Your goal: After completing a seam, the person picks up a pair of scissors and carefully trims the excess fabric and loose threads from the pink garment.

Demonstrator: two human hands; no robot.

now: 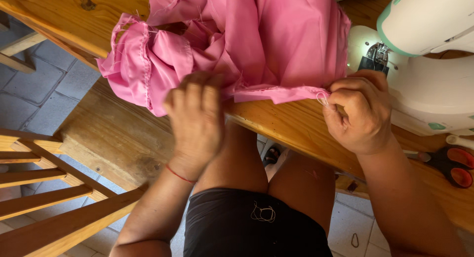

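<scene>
Two hands grip our crumpled pink cotton fabric [256, 45] on the wooden desk [291, 126], left of the white sewing machine [429, 64]: left hand [195, 119] fingers clutching folds, right hand [360, 111] fingers pinching the hem.

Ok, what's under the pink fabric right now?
The wooden table shows beneath the pink fabric, its front edge bare. The sewing machine stands beside it. Whatever lies under the bunched folds is covered. The left hand and right hand grip the hem.
</scene>
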